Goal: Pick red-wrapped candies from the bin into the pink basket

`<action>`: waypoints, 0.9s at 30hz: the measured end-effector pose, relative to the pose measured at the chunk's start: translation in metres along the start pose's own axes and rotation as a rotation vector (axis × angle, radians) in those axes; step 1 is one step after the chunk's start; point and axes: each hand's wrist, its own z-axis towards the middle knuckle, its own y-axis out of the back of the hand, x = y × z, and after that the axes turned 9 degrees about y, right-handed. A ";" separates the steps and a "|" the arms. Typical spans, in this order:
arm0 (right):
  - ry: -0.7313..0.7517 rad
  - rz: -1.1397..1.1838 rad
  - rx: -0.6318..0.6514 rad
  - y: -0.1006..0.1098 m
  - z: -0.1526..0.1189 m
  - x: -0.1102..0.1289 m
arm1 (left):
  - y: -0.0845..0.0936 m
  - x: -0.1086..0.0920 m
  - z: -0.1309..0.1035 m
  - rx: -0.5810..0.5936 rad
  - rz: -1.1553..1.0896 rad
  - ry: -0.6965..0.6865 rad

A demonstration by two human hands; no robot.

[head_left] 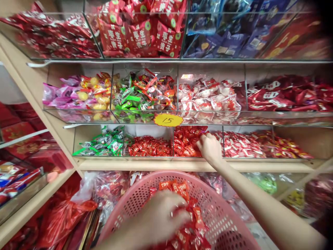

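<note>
Pink basket [218, 208], part filled with red-wrapped sweets [199, 219]; both hands engaged

Right hand [210, 147]: was beyond the basket's far rim, at the shelf bin [182, 157] of small red sweets [186, 142], fingers curled down at their right side; whether it gripped any could not be told; left hand [166, 215]: was over the sweets inside the basket, fingers loosely bent, blurred, its grip likewise untold; handling, as judged: a shallow scoop with cupped palm suited loose pieces, the lift kept low; edges: clear dividers [173, 142] flanked the bin beyond the basket, one close by the right hand; shelf board [145, 165] ran just behind the basket's far rim; tray front [208, 118] stood higher beyond the basket, limiting lift; open room: lay between board and tray front, then above the basket's right side
</note>
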 end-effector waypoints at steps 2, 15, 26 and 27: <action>-0.028 0.050 -0.068 0.004 0.001 -0.004 | 0.026 0.022 0.023 -0.089 0.032 0.046; 0.388 0.890 0.092 0.035 -0.109 0.029 | 0.051 0.096 0.045 -0.658 0.661 0.325; 0.480 0.884 0.425 0.014 -0.125 0.079 | 0.045 0.099 0.041 -0.490 0.548 0.393; 0.498 0.861 0.419 0.013 -0.124 0.086 | 0.045 0.099 0.041 -0.487 0.541 0.392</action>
